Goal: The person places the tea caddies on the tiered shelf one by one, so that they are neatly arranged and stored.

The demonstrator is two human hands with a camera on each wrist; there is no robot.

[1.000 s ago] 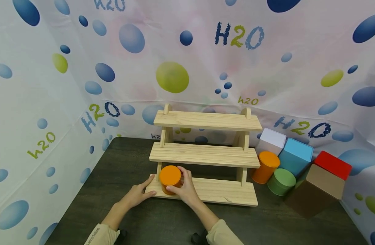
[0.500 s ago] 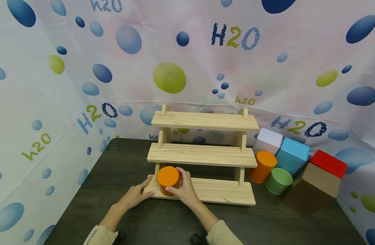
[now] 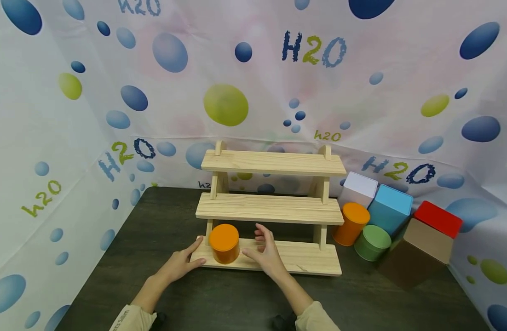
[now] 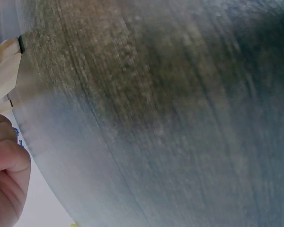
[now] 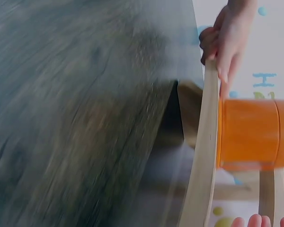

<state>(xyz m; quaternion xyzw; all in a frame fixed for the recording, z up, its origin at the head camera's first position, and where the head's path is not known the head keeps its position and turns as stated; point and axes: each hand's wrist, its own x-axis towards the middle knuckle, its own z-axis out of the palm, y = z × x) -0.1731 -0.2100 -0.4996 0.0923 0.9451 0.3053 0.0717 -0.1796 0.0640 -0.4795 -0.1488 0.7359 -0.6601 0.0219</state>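
Note:
An orange round canister (image 3: 224, 243) stands upright near the left end of the lowest board of a three-tier wooden shelf (image 3: 270, 208). My left hand (image 3: 175, 266) holds that board's left end. In the right wrist view, the left hand (image 5: 231, 40) shows its thumb on one face of the board and its fingers curled round the edge. My right hand (image 3: 271, 256) hovers over the lowest board, right of the canister and apart from it, with relaxed fingers and nothing in them. Right-hand fingertips (image 5: 255, 221) show at the right wrist view's bottom edge.
Right of the shelf stand a second orange canister (image 3: 351, 224), a green canister (image 3: 372, 242), a white box (image 3: 358, 189), a blue box (image 3: 390, 209), a red box (image 3: 438, 218) and a brown box (image 3: 421, 250). A printed curtain (image 3: 278, 87) rises behind the dark table (image 3: 220, 303).
My right hand has let go of the orange canister and moved off to the right. The canister stays on the lowest board. My left hand keeps its place on the shelf.

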